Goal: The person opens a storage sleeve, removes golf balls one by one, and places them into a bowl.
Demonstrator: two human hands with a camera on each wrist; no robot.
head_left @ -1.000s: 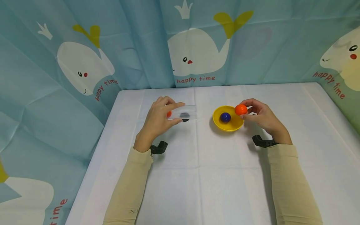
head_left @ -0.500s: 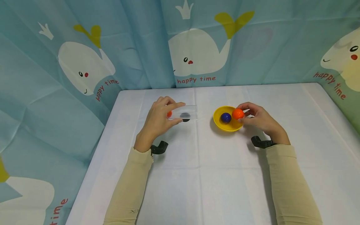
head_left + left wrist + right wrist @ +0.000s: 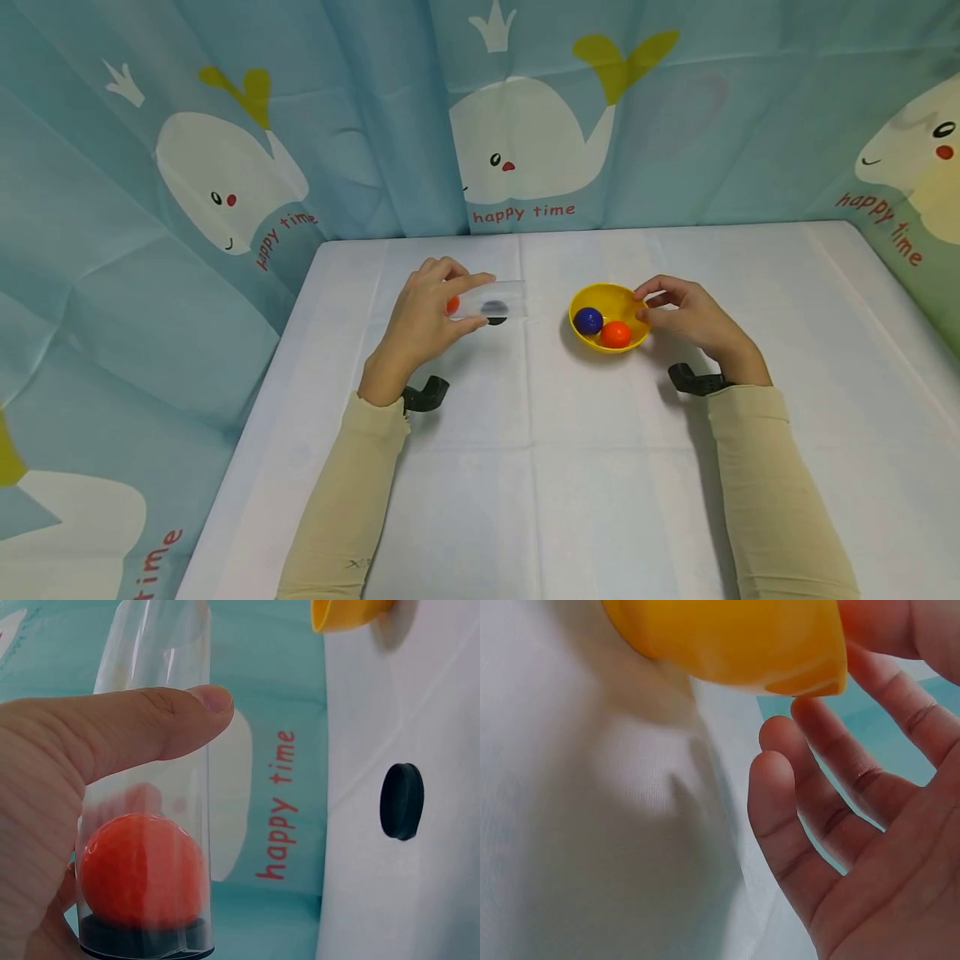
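Observation:
My left hand point(image 3: 420, 321) grips a clear tube point(image 3: 154, 645) held above the table. An orange-red ball point(image 3: 142, 870) sits inside at the tube's black base point(image 3: 146, 937). Beyond the tube, a loose black cap point(image 3: 403, 801) lies on the white cloth. To the right stands a yellow bowl point(image 3: 624, 302) holding a dark blue ball point(image 3: 588, 321) and an orange ball point(image 3: 616, 334), side by side. My right hand point(image 3: 693, 317) is at the bowl's right rim with nothing in its grasp. In the right wrist view its fingers point(image 3: 772, 795) are loosely bent; whether they touch the bowl is unclear.
A white cloth point(image 3: 465, 500) covers the table. Blue curtains point(image 3: 390, 167) with whale prints hang along its back, left and right sides. Both wrists carry black straps point(image 3: 425, 394).
My right hand has moved slightly left to the bowl and let go of the orange ball, which now lies in it. The blue ball has shifted left. My left hand stays still.

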